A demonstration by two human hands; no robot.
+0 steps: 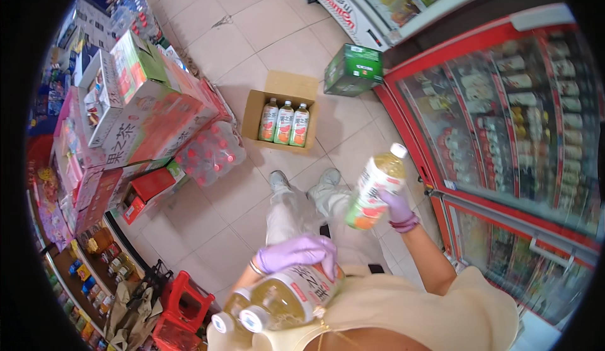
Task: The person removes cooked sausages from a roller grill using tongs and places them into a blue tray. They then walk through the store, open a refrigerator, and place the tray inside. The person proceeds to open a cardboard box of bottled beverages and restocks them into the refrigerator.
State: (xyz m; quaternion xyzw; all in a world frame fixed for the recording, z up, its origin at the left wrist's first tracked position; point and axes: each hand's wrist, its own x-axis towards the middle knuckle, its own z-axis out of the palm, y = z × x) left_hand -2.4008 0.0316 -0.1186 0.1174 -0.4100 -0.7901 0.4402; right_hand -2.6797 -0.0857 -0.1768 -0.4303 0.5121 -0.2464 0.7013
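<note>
My right hand (401,210), in a purple glove, is closed round a large bottle of fruit tea (374,190) with a white cap and printed label. It is held up in the air, tilted, to the right of my legs. My left hand (301,254), gloved alike, clasps two similar bottles (285,298) against my chest, their caps pointing down and left in the view; the rear one is partly hidden. On the floor ahead of my feet, an open cardboard box (252,116) has three more such bottles (284,122) standing in it.
Stacked drink cartons (161,117) and shrink-wrapped bottles (212,154) stand to the left. Glass-door fridges (428,155) with red frames line the right side, a green box (354,70) beside them. A red plastic stool (183,307) is at the lower left.
</note>
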